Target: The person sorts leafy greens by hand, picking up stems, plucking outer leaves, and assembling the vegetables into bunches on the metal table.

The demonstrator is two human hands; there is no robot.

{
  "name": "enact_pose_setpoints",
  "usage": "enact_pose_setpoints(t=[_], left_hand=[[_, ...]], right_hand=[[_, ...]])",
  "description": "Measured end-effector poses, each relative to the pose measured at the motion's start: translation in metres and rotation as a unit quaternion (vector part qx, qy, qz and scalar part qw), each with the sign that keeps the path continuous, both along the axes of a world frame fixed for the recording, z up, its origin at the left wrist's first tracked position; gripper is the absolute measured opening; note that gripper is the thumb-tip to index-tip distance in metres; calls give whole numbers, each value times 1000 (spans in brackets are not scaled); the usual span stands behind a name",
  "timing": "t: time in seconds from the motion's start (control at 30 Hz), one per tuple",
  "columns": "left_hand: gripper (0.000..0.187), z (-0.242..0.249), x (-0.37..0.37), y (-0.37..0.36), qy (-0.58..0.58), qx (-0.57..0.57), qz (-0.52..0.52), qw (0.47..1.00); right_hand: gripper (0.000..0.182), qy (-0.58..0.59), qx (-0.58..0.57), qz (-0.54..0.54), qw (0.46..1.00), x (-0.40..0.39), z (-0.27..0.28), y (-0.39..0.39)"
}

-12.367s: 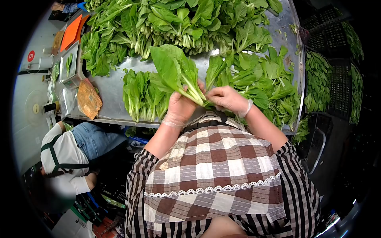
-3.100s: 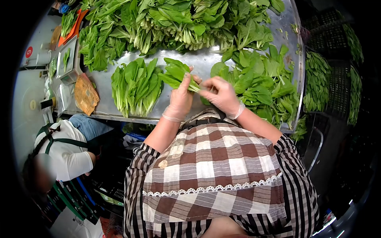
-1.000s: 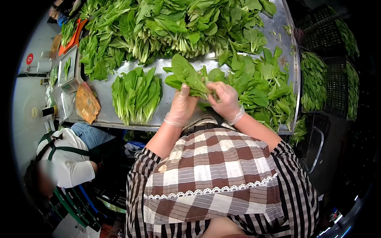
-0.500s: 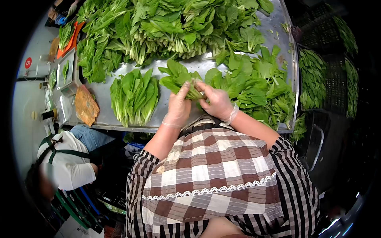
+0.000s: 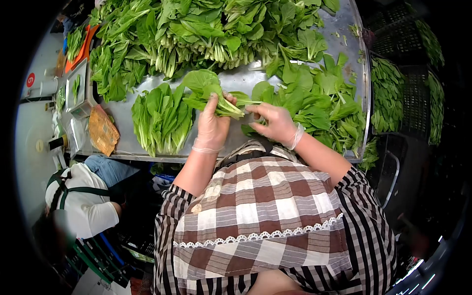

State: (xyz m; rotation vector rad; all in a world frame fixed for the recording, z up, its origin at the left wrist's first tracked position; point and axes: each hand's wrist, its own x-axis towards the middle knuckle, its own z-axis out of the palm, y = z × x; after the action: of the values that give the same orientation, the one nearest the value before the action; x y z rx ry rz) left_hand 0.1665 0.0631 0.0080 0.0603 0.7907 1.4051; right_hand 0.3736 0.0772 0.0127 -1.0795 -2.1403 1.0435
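Note:
My left hand (image 5: 214, 123), in a thin clear glove, is closed around a small head of leafy greens (image 5: 200, 84), its pale stems pointing right. Close beside those stems, my gloved right hand (image 5: 276, 123) has thumb and fingers bent in a pinch, apparently on the stem end of a leaf (image 5: 241, 97); the fingertips partly hide the contact. To the left lies a neat row of greens (image 5: 163, 118) with stems toward me. Loose greens (image 5: 314, 105) spread over the table on the right.
A large heap of greens (image 5: 196, 34) covers the far side of the metal table (image 5: 231, 77). On the left are a scale (image 5: 77, 91), a brown board-like piece (image 5: 103, 132) and an orange tray (image 5: 83, 48). Crates of greens (image 5: 388, 96) stand right. Another person (image 5: 86, 196) is at lower left.
My left hand has moved slightly left with the greens. My right hand has drawn away to the right, opening a gap between the hands.

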Motion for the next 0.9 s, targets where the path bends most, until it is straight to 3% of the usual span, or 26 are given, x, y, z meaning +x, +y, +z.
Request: enact_pose_setpoints(t=[0.07,0.2,0.3,0.4,0.43,0.53,0.6,0.67,0.73,0.8,0.9], left_hand=[[25,1,4,2,-20,-12,-19,1000],[25,-4,8,2,4,-19,-21,1000],[22,3,10,0,42,-29,-4,999],[20,-6,1,4,40,-27,16,999],[20,-8,-4,5,43,-29,25,998],[22,5,-9,-7,44,-1,25,999],[22,4,-11,-9,46,10,10,999],[21,0,-4,-14,44,10,0,999],[19,-6,0,-17,52,6,-16,998],[17,-8,1,-18,73,-2,-36,997],[17,-17,-10,-12,100,-27,-57,993]], right_hand=[[43,32,-52,-12,998,-8,7,6],[28,116,-169,-16,979,-23,-18,8],[24,25,-100,8,995,-14,-26,12],[26,-186,-150,157,958,6,-22,20],[37,-215,-173,219,936,12,-9,24],[44,-187,-188,243,933,32,24,40],[42,-126,-197,134,963,41,24,73],[24,-19,-156,-83,984,44,4,107],[24,-127,96,-254,954,41,-3,136],[23,-171,162,-278,931,37,-15,157],[21,-214,135,-266,930,36,-29,163]])
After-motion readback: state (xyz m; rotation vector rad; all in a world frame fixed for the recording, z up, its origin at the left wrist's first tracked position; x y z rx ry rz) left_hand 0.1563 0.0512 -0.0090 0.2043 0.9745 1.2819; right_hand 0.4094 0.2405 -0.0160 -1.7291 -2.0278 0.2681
